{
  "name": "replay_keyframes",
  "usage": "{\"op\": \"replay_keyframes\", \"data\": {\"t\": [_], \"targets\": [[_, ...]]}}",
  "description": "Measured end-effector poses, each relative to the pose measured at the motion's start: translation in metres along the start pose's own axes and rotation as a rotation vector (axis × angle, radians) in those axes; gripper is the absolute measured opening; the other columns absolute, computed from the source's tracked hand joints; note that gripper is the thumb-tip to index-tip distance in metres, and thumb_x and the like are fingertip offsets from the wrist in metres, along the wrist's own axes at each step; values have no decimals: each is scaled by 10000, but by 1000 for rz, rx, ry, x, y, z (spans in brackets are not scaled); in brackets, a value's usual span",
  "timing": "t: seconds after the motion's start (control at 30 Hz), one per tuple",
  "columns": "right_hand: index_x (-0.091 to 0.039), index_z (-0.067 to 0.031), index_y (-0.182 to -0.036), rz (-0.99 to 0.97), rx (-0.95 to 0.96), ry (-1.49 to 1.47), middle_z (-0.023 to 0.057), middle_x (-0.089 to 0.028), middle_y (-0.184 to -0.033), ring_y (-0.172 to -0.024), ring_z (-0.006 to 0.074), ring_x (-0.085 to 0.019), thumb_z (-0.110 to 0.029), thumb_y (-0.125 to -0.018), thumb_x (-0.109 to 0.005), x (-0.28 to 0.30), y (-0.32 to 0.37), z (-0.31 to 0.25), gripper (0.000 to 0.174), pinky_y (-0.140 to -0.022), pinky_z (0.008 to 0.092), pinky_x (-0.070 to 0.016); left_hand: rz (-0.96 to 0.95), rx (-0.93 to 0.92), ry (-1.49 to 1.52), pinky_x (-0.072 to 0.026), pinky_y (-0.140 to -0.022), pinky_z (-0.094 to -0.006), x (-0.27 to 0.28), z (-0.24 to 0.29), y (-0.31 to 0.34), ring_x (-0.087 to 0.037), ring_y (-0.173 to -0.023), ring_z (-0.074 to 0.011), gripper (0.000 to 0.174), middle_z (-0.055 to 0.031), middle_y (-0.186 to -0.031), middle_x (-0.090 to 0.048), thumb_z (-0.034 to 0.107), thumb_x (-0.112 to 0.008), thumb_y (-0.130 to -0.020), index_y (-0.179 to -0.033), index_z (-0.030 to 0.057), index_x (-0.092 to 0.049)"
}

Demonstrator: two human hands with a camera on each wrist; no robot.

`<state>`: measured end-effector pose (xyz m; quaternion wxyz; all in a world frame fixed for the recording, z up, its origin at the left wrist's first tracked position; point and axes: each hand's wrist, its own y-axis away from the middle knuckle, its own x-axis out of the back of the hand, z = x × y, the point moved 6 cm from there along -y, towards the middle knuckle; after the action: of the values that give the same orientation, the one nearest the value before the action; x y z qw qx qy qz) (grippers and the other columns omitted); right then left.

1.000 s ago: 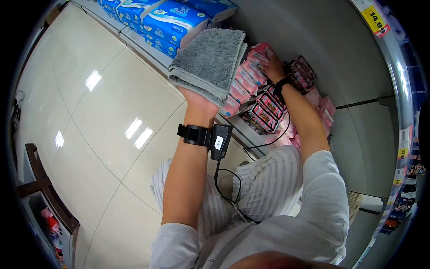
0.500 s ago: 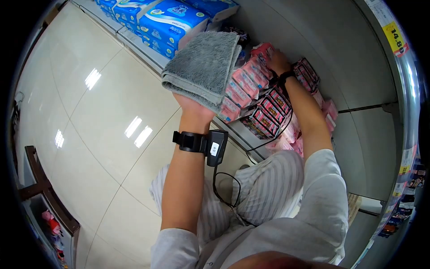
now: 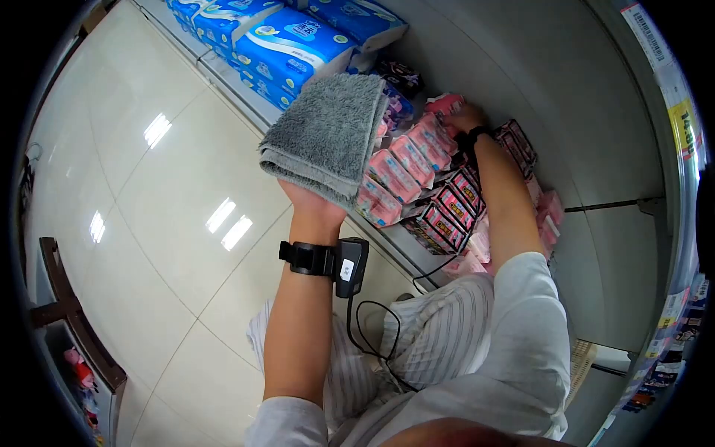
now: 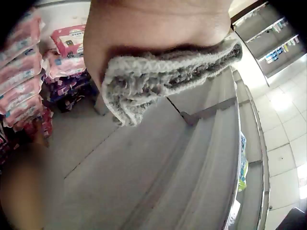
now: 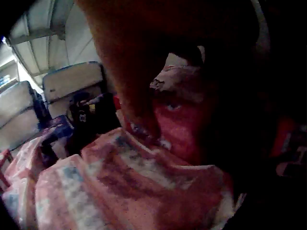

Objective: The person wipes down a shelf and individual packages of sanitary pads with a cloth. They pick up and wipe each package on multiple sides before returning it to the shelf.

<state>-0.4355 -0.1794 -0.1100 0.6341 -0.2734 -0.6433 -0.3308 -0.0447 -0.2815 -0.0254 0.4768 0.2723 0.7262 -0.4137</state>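
A folded grey towel (image 3: 324, 134) lies over my left hand (image 3: 313, 205), which supports it from below; its fingers are hidden. In the left wrist view, the towel (image 4: 168, 79) presses against the palm side of the hand (image 4: 158, 26). My right hand (image 3: 468, 119) is at the back end of a row of pink packs (image 3: 410, 160), gripping a deeper pink pack (image 3: 445, 104). The right wrist view is dark: a digit of the hand (image 5: 129, 72) reaches down to a pink pack (image 5: 177, 127), the other fingers lost in shadow.
Blue and white tissue packs (image 3: 298, 46) stand on the low shelf beyond the towel. Black and pink boxes (image 3: 447, 216) sit nearer my knees, with dark packs (image 3: 400, 77) behind the row. A metal shelf edge with price labels (image 3: 681, 127) curves along the right.
The view has shifted, and my left hand with the towel has moved left and slightly toward my body. My right hand stays at the far end of the pink row.
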Motion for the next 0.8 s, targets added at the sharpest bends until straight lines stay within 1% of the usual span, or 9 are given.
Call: {"op": "replay_keyframes", "data": {"t": [0.1,0.17,0.23,0.3,0.37,0.43,0.53,0.7,0.8], "targets": [[-688,20,-985,351,-104,106,225,-682,-1042,-940,368,-666,-531,-619,-810,11,0,5,673,-817,406,-532,96,-7,98,-439,-993,-645,17,1,3,-464,-1297,-451,780,-200,-1472,-425,644,-358,-931,-1485,97,-346],[-658,31,-1033,230,-154,-179,230,-667,-1091,-973,370,-660,-502,-622,-820,50,21,-13,692,-836,403,-524,72,5,79,-442,-1010,-618,18,-1,0,-480,-1286,-440,753,-195,-1463,-439,623,-351,-946,-1477,90,-359],[-629,41,-1082,109,-199,-459,235,-653,-1140,-1005,372,-653,-472,-626,-829,60,40,-34,715,-855,401,-516,355,-110,-258,-457,-1031,-540,28,2,-2,-511,-1271,-384,666,-167,-1441,-473,553,-328,-985,-1448,80,-401],[-545,38,-1185,629,-53,-813,215,-639,-1146,-1011,355,-643,-390,-624,-853,89,66,-52,770,-858,382,-510,339,-96,-276,-434,-1055,-532,25,1,-3,-502,-1279,-376,646,-176,-1435,-474,520,-336,-991,-1439,60,-404],[-467,38,-1243,638,-25,-812,204,-635,-1128,-1041,314,-625,-320,-639,-858,111,112,-85,804,-884,379,-491,319,-87,-299,-412,-1078,-524,23,-2,-4,-492,-1287,-367,626,-185,-1429,-476,487,-344,-997,-1430,39,-406],[-494,22,-1228,936,448,-514,185,-636,-1147,-1057,330,-618,-249,-609,-867,134,165,-129,772,-912,398,-473,300,-107,-392,-418,-1077,-473,24,-3,-4,-511,-1275,-327,623,-149,-1423,-493,503,-328,-998,-1431,64,-411],[-558,-24,-1199,949,1054,-256,148,-643,-1138,-1010,363,-611,-169,-507,-866,147,241,-192,772,-885,415,-476,436,-218,-438,-424,-1067,-434,20,-11,-1,-527,-1258,-288,619,-112,-1407,-514,516,-312,-998,-1425,83,-427],[-580,-53,-1211,756,911,-501,141,-642,-1113,-1010,334,-619,-186,-532,-837,170,266,-210,738,-898,409,-483,348,-288,-495,-439,-1042,-416,2,-6,1,-541,-1229,-254,595,-87,-1371,-540,497,-317,-1003,-1418,88,-438],[-591,7,-1192,459,722,-991,113,-680,-1036,-924,167,-657,-108,-569,-849,171,253,-199,683,-838,304,-517,356,-391,-598,-463,-1030,-405,-17,-1,3,-572,-1198,-266,569,-115,-1350,-556,468,-339,-1009,-1416,82,-435]]}}
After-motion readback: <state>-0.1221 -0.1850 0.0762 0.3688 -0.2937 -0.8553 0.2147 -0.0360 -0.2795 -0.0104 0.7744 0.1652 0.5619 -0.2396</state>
